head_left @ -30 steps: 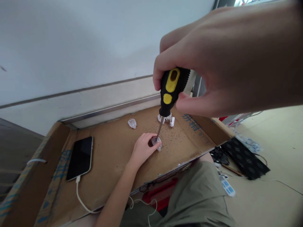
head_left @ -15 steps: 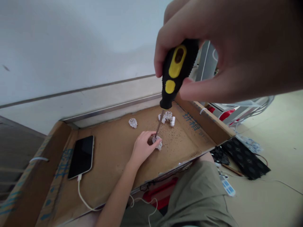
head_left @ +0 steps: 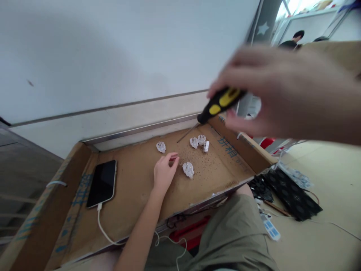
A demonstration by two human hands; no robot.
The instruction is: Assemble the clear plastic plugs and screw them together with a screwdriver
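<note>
My right hand (head_left: 267,90), blurred by motion, is wrapped round the black-and-yellow handle of a screwdriver (head_left: 221,103). The tool slants down to the left, its thin shaft ending above the cardboard, touching no part. Thumb and fingertips of my left hand (head_left: 165,171) come together in a pinch; anything between them is too small to make out. Just right of it, apart from both hands, lies a clear plastic plug piece (head_left: 188,170) with metal pins. Three similar pieces cluster behind it, among them a clear plug piece (head_left: 194,142) and a side-lying white piece (head_left: 206,146).
Another plug piece (head_left: 161,146) lies farther back on the cardboard tray (head_left: 135,180). Small dark screws (head_left: 199,164) are scattered across it. A phone (head_left: 102,183) with a white cable rests at the left. A power strip (head_left: 270,227) is on the floor; a person (head_left: 293,40) shows far behind.
The screwdriver has lifted off the plug piece and tilted over to the right. My left hand has let go of that piece and drawn slightly left and up, fingers pinched.
</note>
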